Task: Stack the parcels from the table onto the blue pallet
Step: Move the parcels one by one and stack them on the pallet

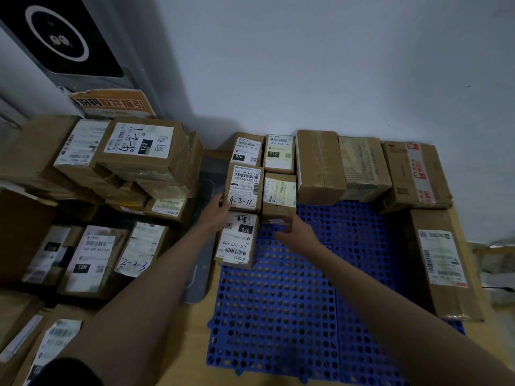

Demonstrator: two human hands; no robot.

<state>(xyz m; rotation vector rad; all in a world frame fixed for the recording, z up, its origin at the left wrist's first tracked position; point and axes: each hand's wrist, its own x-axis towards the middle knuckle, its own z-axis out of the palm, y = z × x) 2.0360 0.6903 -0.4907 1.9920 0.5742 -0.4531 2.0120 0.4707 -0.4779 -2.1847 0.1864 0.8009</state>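
A blue perforated pallet [292, 302] lies on the floor at the centre right. Small cardboard parcels line its far left corner. Among them is one marked "4-3-11" [245, 188]. My left hand [218, 211] grips the lower left edge of that parcel. Just below it lies a parcel labelled "070" [237, 240]. My right hand [295, 229] hovers with loose fingers at the foot of a neighbouring parcel [278, 196]; whether it touches is unclear. Larger boxes [320, 165] stand along the pallet's far edge.
On the left a table carries stacked parcels [139, 151] and more labelled ones [92, 260] lower down. A long box [443, 263] lies along the pallet's right side. A grey tray [203, 254] sits between table and pallet. A white wall stands behind.
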